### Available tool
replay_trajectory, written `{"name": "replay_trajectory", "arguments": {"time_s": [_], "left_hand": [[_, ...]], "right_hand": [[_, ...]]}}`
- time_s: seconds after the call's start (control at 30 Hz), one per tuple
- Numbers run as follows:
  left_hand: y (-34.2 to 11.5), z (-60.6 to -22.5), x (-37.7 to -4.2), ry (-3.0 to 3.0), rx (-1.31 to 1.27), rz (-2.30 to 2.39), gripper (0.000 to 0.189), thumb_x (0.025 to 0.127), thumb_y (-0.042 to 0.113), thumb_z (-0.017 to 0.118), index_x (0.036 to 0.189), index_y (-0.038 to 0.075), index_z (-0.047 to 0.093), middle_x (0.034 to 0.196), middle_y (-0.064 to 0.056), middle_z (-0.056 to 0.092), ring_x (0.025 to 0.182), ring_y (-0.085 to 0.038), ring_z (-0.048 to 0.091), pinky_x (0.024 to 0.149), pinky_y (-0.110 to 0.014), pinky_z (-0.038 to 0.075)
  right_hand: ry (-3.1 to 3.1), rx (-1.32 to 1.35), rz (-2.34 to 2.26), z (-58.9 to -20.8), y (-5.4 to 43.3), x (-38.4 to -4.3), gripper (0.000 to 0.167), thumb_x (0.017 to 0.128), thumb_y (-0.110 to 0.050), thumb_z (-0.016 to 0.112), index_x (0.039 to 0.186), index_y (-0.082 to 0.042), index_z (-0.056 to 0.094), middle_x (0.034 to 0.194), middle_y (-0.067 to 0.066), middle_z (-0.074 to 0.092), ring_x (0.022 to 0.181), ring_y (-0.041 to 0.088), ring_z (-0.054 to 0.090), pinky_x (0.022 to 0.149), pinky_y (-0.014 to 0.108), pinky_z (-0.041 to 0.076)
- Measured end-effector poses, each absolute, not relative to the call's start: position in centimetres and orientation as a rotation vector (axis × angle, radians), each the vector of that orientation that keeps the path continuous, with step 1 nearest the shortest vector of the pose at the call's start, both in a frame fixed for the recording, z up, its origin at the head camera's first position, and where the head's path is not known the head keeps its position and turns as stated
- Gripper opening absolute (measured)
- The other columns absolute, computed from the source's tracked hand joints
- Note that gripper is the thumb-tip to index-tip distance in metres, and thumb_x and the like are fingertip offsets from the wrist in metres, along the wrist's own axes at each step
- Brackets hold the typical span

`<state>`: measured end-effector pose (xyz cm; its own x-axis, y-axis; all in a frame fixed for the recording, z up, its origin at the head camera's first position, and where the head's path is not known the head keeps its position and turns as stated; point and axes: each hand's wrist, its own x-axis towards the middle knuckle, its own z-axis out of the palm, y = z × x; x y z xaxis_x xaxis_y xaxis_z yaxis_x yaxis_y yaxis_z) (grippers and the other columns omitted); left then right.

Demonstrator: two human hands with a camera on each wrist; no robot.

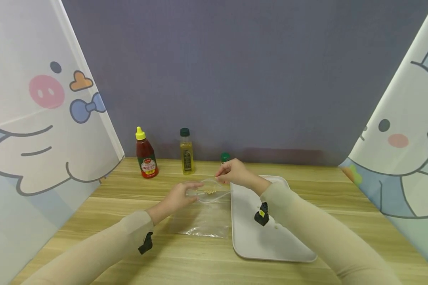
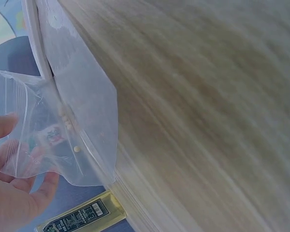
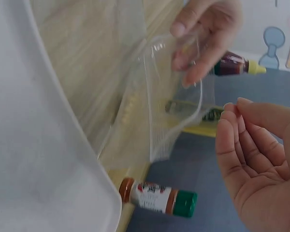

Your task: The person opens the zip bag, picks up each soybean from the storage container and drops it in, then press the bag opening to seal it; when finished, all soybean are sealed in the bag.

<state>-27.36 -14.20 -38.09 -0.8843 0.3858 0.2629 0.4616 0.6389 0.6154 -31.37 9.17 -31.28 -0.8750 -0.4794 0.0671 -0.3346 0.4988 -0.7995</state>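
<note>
My left hand grips the rim of a clear zip bag, thumb on one side and fingers on the other, and the bag's mouth gapes. Small round pale-yellow beans lie inside; the left wrist view shows a few beans through the plastic. Just right of the mouth and above it hovers my right hand. In the right wrist view its fingers are curled and the thumb meets the fingertips. Nothing shows between them.
A white tray lies right of the bag, with a few beans on it, partly under my right forearm. Behind stand a ketchup bottle, an oil bottle and a green-capped seasoning bottle. Printed panels flank the wooden table.
</note>
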Motion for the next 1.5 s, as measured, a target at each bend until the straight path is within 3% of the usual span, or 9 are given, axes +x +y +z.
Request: {"name": "replay_trajectory", "arguments": {"time_s": [0.5, 0.8, 1.23, 1.5], "left_hand": [[-14.2, -37.8, -27.4, -2.755, -0.703, -1.089, 0.046, 0.085, 0.003, 0.071, 0.129, 0.006, 0.061, 0.130, -0.015, 0.062, 0.115, -0.034, 0.061, 0.099, -0.053, 0.050], [-14.1, -37.7, -27.2, -2.747, -0.711, -1.062, 0.045, 0.084, 0.004, 0.072, 0.128, 0.006, 0.062, 0.129, -0.016, 0.062, 0.113, -0.034, 0.061, 0.099, -0.051, 0.050], [-14.4, -37.8, -27.3, -2.750, -0.669, -1.033, 0.046, 0.084, 0.006, 0.073, 0.129, 0.007, 0.061, 0.126, -0.015, 0.065, 0.114, -0.033, 0.062, 0.101, -0.052, 0.049], [-14.5, -37.7, -27.1, -2.760, -0.653, -1.053, 0.047, 0.084, 0.005, 0.073, 0.129, 0.007, 0.061, 0.126, -0.015, 0.064, 0.114, -0.033, 0.061, 0.102, -0.052, 0.048]], "right_hand": [[2.707, -0.704, -1.183, -31.8, 5.6, -31.0, 0.007, 0.084, -0.010, 0.074, 0.089, -0.005, 0.075, 0.081, 0.006, 0.074, 0.069, 0.021, 0.069, 0.062, 0.029, 0.060], [2.708, -0.708, -1.182, -32.2, 5.7, -31.0, 0.009, 0.085, -0.009, 0.073, 0.093, -0.004, 0.075, 0.085, 0.008, 0.075, 0.062, 0.008, 0.064, 0.059, 0.023, 0.057], [2.638, -0.677, -1.309, -31.4, 12.2, -30.5, 0.014, 0.087, -0.010, 0.071, 0.096, 0.000, 0.073, 0.089, 0.012, 0.075, 0.075, 0.028, 0.069, 0.063, 0.028, 0.059], [2.655, -0.647, -1.301, -31.6, 16.9, -30.4, 0.015, 0.088, -0.010, 0.069, 0.098, 0.001, 0.072, 0.093, 0.017, 0.074, 0.069, 0.012, 0.065, 0.065, 0.028, 0.059]]}}
